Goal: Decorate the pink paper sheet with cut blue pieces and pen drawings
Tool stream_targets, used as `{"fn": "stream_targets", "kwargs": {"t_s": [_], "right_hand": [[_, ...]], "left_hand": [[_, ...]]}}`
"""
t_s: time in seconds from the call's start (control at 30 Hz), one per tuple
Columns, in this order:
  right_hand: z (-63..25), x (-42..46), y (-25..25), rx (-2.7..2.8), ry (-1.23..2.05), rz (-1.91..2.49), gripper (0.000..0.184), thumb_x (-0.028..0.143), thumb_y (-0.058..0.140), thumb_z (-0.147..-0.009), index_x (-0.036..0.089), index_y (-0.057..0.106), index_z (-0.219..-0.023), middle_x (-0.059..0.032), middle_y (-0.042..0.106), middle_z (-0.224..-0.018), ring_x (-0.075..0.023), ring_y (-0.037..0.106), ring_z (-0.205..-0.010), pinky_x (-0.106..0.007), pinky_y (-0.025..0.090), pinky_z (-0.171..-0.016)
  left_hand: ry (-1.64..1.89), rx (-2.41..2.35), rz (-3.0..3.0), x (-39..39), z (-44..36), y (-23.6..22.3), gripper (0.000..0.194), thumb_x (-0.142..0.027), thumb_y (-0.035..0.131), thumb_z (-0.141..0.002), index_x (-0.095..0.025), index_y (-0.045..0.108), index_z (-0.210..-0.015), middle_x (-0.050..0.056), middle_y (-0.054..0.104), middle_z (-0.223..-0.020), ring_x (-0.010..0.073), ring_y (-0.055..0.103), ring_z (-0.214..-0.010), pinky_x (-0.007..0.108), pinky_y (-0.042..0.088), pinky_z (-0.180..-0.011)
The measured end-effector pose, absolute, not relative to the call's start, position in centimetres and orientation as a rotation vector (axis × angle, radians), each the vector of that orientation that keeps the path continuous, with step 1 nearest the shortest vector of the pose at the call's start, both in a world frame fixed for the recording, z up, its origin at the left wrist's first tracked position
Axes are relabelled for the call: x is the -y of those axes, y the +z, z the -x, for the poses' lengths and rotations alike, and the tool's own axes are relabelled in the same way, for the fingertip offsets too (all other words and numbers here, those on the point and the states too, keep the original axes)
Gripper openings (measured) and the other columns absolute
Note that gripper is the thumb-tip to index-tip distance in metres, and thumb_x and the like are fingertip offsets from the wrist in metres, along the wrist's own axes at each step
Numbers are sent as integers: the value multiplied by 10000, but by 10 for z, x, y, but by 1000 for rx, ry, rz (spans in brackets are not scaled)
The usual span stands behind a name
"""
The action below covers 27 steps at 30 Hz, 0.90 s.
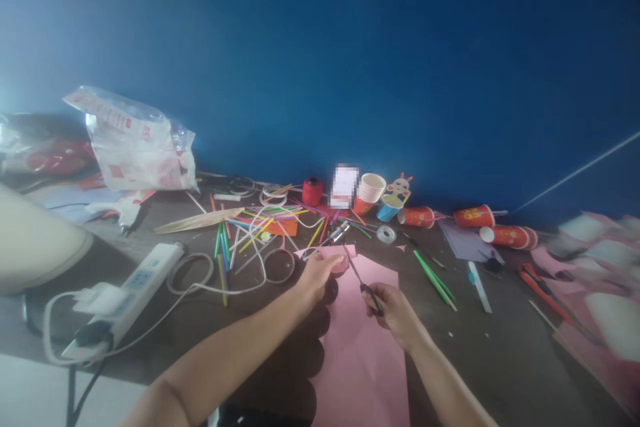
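Observation:
At the middle of the table, my left hand (317,275) pinches a small pink piece of paper (340,264) between thumb and fingers. My right hand (395,313) is closed around the dark handles of a pair of scissors (371,299). Their blades point up and to the left, close beside the piece in my left hand. Whether the blades touch the paper I cannot tell. Beneath both hands lies a large pink sheet of paper (367,360), its left edge wavy with rounded cut-outs. My left fingertips are partly hidden by the paper.
Left of my hands are a power strip (137,290) with a white cable, and scattered coloured sticks (257,237). Behind stand stacked paper cups (373,188) and a blue cup (390,208). Red cups (510,237) lie at the right, near a red-handled tool (545,293) and pink paper scraps.

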State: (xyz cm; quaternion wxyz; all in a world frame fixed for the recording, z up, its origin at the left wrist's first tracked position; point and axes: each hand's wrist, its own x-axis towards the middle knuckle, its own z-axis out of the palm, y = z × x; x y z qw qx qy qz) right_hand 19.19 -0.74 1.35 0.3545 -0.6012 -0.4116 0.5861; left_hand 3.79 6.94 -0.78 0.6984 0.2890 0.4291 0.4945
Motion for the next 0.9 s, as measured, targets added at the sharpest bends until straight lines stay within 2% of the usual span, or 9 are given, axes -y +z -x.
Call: {"fn": "stream_targets", "kwargs": {"t_s": [0.4,0.6,0.73,0.9], "right_hand": [[-210,1,32,1212,1572,1587,361,483,656,-682,153,511,-679,36,529,-478,-15,249,-352,-190,124,-365],[-216,-4,38,1277,1598,1622,358,483,651,-695,149,523,-714,35,536,-505,-18,252,-372,-189,136,-378],[-218,-4,40,1306,1592,1640,363,488,654,-693,148,530,-725,34,538,-508,-21,256,-377,-191,139,-384],[-220,-2,38,1335,1579,1641,363,487,651,-698,145,534,-730,31,543,-512,-27,276,-390,-190,154,-388]], "left_hand": [[1017,-928,-804,-77,-26,1,273,-251,726,-595,-80,706,-807,103,688,-764,168,611,-678,271,440,-661],[973,-852,-925,-77,-20,10,283,-252,685,-642,-104,714,-881,113,702,-893,233,634,-839,326,452,-791],[977,-804,-992,-75,-19,19,244,-260,632,-692,-116,722,-866,104,701,-924,242,617,-937,319,430,-865],[970,-822,-1023,-75,-18,25,246,-298,629,-699,-127,728,-846,94,706,-904,236,620,-921,312,424,-862]]}}
